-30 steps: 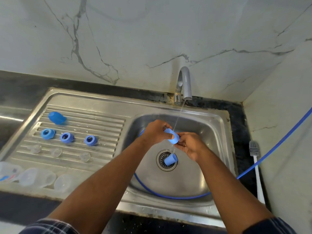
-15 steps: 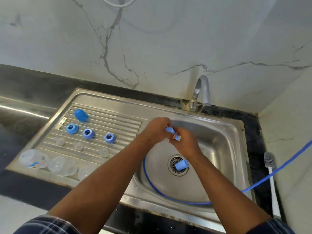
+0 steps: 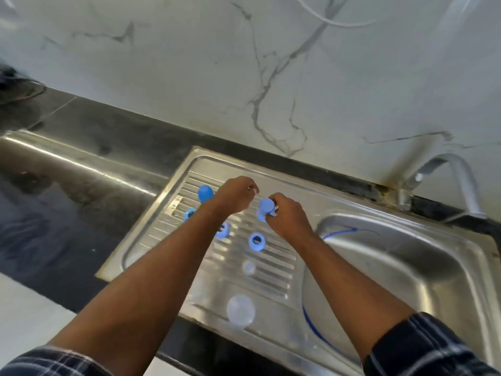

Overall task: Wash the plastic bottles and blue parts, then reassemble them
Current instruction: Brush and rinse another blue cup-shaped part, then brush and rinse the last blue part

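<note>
Both hands hover over the ribbed steel drainboard [image 3: 271, 270]. My right hand [image 3: 287, 215] grips a blue cap [image 3: 265, 208] at its fingertips. My left hand [image 3: 235, 198] is beside it with fingers curled; nothing shows in it. Another blue cap [image 3: 205, 193] stands at the far end of the drainboard. Blue rings lie there too: one [image 3: 257, 241] below my right hand, one [image 3: 222, 231] and one [image 3: 189, 213] partly hidden by my left forearm. A small clear part [image 3: 249, 267] and a clear bottle [image 3: 240, 310] sit nearer me, blurred.
The sink basin [image 3: 393, 267] is at the right with a thin blue hose [image 3: 311, 321] looping inside it. The tap [image 3: 458, 183] stands at the back right. Black countertop [image 3: 67, 213] stretches left. A marble wall rises behind.
Both hands left the basin and moved left over the drainboard, the right one carrying a blue cap. The view swung left, so the drain and its blue cap are out of sight.
</note>
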